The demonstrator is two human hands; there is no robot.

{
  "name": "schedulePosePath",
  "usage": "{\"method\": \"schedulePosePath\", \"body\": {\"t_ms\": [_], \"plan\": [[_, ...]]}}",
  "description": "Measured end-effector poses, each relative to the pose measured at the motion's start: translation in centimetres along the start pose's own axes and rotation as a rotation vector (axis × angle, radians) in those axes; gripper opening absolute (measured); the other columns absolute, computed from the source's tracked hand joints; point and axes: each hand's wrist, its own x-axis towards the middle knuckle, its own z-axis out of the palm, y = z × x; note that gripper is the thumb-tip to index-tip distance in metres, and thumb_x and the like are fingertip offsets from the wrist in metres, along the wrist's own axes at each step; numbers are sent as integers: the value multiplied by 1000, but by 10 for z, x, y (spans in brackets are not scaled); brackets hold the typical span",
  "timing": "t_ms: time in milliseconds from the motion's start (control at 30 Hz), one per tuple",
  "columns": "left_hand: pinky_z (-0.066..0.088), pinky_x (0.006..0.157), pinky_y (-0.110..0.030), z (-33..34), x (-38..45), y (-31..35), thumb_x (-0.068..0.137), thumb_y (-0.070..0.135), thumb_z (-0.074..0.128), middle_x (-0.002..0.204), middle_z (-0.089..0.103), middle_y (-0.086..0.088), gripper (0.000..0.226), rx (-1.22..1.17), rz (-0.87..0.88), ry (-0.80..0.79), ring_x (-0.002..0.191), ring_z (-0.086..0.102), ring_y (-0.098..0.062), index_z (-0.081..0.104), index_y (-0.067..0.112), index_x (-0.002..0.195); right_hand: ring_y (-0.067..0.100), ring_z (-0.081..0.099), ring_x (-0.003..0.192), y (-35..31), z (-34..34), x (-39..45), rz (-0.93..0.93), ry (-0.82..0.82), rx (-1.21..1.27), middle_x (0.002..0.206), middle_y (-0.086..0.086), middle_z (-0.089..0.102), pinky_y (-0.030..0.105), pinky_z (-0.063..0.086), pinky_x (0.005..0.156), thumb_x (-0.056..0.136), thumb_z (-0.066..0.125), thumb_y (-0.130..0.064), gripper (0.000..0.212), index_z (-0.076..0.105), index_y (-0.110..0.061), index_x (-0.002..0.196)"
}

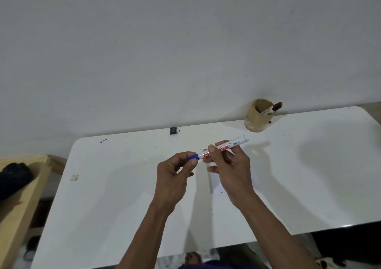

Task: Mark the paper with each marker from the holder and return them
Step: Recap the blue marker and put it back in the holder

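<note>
Above the middle of the white table [115, 207] I hold a white marker [237, 143] with red lettering and a blue cap [193, 157]. My right hand [231, 167] grips the marker's barrel. My left hand [174, 176] pinches the blue cap, which sits on the marker's left end. A small white paper [216, 184] lies on the table under my right hand, mostly hidden. A tan cylindrical holder [257, 117] stands at the table's far edge by the wall, with a red-capped marker [273, 108] leaning in it.
A small black object [173, 130] sits at the table's far edge against the wall. A wooden shelf [22, 198] with a dark item [14, 178] stands to the left of the table. A pale scrap [74, 177] lies near the table's left side.
</note>
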Motion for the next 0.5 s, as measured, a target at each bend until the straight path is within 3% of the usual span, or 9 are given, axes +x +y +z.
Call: {"method": "schedulePosePath", "body": {"t_ms": [333,500], "plan": [[60,75,-31,-13,-2,-2,91,1,66,82,75,-5,17,-41,-43,-95,79,69,-17,76,15,93,23,75,80,-7,-26,-5,93,-7,133,92,12,78,32,58,66,89,77,-13,12,69,-6,95],[62,78,-30,-2,9,6,94,-1,62,83,77,-6,18,-121,-49,-161,82,72,-16,73,12,101,16,71,73,-22,-64,2,2,-136,-310,81,12,77,32,59,68,78,87,-9,16,74,-5,85]]}}
